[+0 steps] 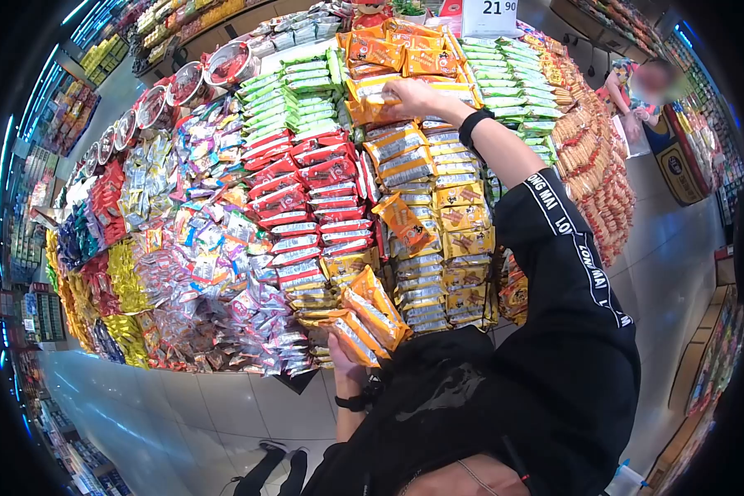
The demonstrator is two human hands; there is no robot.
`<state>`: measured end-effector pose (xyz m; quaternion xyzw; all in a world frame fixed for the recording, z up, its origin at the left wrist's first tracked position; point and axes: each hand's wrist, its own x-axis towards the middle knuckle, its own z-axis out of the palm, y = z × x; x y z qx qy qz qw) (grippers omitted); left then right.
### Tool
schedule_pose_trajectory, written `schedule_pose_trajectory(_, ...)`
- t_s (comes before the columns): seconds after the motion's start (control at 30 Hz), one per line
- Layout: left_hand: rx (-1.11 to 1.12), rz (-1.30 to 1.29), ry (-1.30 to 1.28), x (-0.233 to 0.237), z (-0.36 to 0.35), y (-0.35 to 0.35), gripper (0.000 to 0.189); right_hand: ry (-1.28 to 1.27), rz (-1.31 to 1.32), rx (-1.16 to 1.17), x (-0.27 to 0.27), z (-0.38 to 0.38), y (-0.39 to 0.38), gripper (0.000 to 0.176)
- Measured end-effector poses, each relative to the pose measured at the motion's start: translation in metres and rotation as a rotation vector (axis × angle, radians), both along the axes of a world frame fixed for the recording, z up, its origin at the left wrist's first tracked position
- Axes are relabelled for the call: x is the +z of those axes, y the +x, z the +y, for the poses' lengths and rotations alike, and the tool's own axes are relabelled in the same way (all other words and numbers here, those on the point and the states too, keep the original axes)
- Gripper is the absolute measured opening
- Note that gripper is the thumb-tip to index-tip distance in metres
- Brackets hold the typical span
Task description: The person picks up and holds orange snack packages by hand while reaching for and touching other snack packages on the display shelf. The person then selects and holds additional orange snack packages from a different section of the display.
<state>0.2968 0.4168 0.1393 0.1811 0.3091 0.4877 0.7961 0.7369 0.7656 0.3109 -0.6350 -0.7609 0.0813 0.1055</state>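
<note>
My left hand (345, 362) is closed around several orange snack packets (369, 307), held low by my body at the display's near edge. Stretched out to the far rows, my right hand (409, 99) has its fingers closed on an orange snack packet (365, 107); part of its grip is hidden. Behind that hand lie more orange packets (431, 63). Between my hands run stacks of yellow-orange packets (463, 207), and one orange packet (405, 223) lies loose and tilted on top of them.
Red packets (331, 172) and green packets (492, 83) adjoin the orange rows. Loose wrapped sweets (211, 165) fill the left side, with clear tubs (227, 62) behind. A price sign (489, 18) stands at the back. Another person (636, 91) is at the far right.
</note>
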Motion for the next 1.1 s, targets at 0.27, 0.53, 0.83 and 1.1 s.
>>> schedule_pose_trajectory(0.27, -0.023, 0.019, -0.085, 0.006, 0.000, 0.000, 0.074, 0.122, -0.016, 0.189, -0.013, -0.001, -0.015, 0.049)
schedule_pose_trajectory(0.53, -0.064, -0.215, -0.054, 0.003, -0.002, -0.001, 0.075, 0.155, 0.174, 0.155, -0.011, -0.016, -0.015, 0.052)
schedule_pose_trajectory(0.83, -0.103, -0.117, -0.023, -0.018, -0.010, -0.005, 0.077, -0.130, 0.251, -0.128, -0.011, -0.076, 0.058, 0.054)
schedule_pose_trajectory(1.1, -0.126, -0.082, -0.065, -0.004, -0.011, 0.003, 0.069, 0.032, 0.088, -0.187, -0.021, -0.114, 0.076, 0.048)
